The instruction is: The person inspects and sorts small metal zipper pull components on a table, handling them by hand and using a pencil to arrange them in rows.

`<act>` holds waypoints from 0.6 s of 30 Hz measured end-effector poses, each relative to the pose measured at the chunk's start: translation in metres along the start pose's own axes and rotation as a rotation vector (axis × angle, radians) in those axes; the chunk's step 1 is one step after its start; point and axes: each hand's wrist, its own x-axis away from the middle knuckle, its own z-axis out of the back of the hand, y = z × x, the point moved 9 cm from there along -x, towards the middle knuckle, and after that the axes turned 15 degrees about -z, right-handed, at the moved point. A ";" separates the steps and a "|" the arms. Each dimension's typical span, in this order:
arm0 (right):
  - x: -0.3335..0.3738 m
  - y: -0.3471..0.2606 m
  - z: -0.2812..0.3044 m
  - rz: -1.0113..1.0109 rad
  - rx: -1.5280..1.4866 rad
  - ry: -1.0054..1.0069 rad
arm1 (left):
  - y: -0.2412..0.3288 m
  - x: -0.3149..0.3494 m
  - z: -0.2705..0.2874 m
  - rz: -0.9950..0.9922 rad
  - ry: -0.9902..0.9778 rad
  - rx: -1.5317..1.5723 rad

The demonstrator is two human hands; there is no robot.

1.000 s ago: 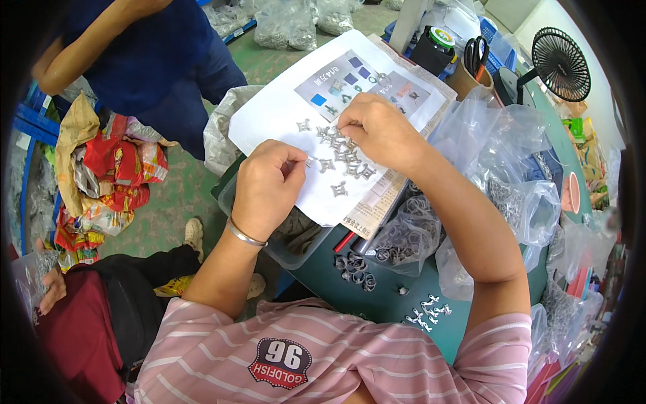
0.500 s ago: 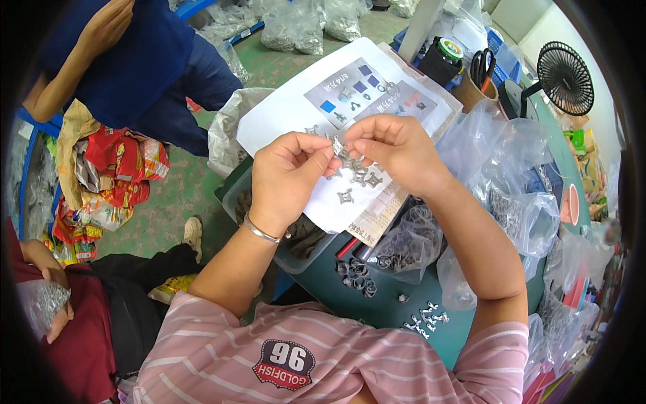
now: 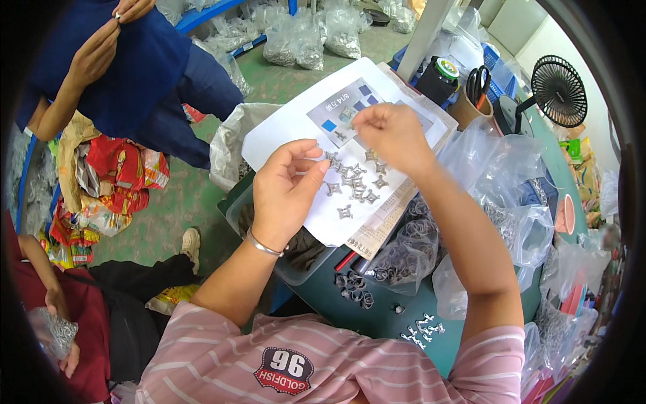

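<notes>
Right hand [image 3: 397,135] drawn away, left hand [image 3: 286,185] half-curled

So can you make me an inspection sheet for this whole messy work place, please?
Surface: green table; white paper at its left edge.
Job's things: silvery star-shaped pieces, loosely clustered on the paper.
Clutter: clear plastic bags, grey rings, black fan.
Grips: left grip open beside the pieces; right grip over printed pictures, can't tell if holding anything.
Cables: nothing seen.
Surroundings: person in blue, person in dark red, red packaging.
</notes>
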 end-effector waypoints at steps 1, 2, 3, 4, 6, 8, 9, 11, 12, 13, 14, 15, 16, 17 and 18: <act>-0.012 0.004 0.010 0.006 0.066 0.093 | -0.001 0.001 0.001 0.012 -0.002 0.017; -0.018 0.005 0.011 0.019 0.139 0.117 | -0.001 0.003 0.002 0.024 -0.004 0.035; -0.024 0.006 0.011 0.034 0.209 0.136 | -0.002 0.005 0.005 0.036 -0.002 0.047; -0.028 0.007 0.010 0.048 0.280 0.156 | -0.001 0.006 0.008 0.022 0.001 0.043; -0.033 0.005 0.005 0.103 0.300 0.168 | 0.000 0.007 0.015 0.001 0.010 0.032; -0.034 0.002 0.003 0.142 0.307 0.186 | 0.002 0.007 0.019 -0.009 0.031 0.052; -0.035 0.004 0.003 0.131 0.272 0.180 | 0.002 0.007 0.022 -0.015 0.038 0.067; -0.035 0.007 0.006 0.109 0.201 0.169 | 0.003 0.007 0.027 -0.020 0.042 0.075; -0.033 0.008 0.008 0.095 0.184 0.164 | 0.003 0.008 0.028 -0.018 0.042 0.071; -0.030 0.008 0.011 0.081 0.167 0.158 | 0.003 0.008 0.030 -0.017 0.042 0.067; -0.028 0.008 0.012 0.067 0.150 0.152 | 0.003 0.008 0.030 -0.023 0.044 0.070; -0.027 0.008 0.010 0.090 0.177 0.144 | 0.002 0.008 0.031 -0.028 0.045 0.072; -0.027 0.009 0.007 0.114 0.204 0.135 | 0.002 0.008 0.031 -0.033 0.047 0.075; -0.027 0.009 0.005 0.138 0.232 0.127 | 0.002 0.009 0.031 -0.029 0.049 0.076; -0.027 0.008 0.007 0.149 0.224 0.140 | 0.002 0.010 0.030 -0.024 0.050 0.078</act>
